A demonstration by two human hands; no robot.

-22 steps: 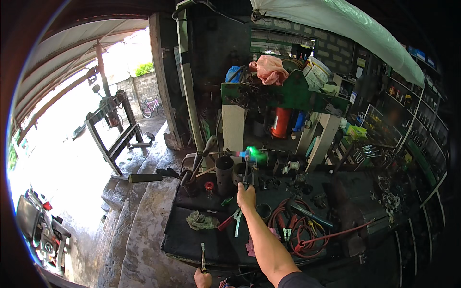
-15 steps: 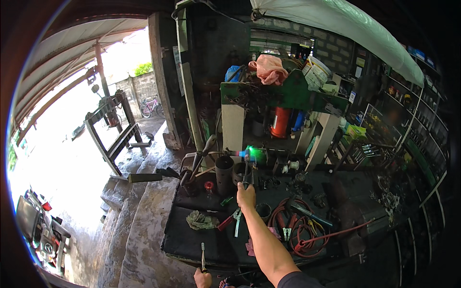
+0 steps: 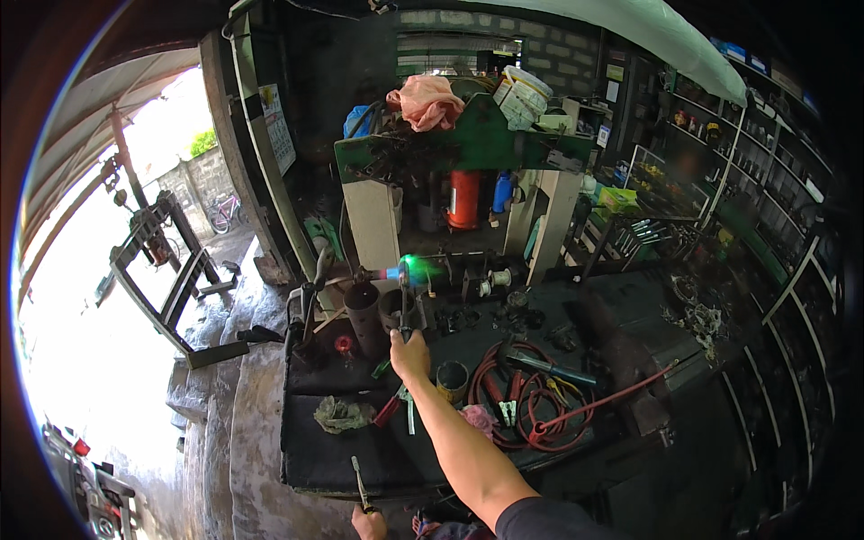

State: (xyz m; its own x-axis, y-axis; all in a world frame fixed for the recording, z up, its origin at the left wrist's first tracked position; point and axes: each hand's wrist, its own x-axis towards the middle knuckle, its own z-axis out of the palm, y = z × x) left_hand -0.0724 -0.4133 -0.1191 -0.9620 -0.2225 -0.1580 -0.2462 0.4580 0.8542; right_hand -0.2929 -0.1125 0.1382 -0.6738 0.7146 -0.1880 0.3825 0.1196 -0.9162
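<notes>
Firstly, head view: bench (image 3: 315,463), its top flat and dark, bore a crumpled grey-green cloth (image 3: 344,415), a red cable (image 3: 540,432) lying in loops, and a dull, tubular can (image 3: 363,319). Flame (image 3: 393,273): burned blue, with a green glow. Right hand (image 3: 410,355): fingers were wrapped round a dark, slender tool (image 3: 405,310), held upright above the bench, tip at the flame. Left hand (image 3: 369,524): fingers were curled about a thin, pale-shafted tool (image 3: 360,481) near the bench's front edge.
</notes>
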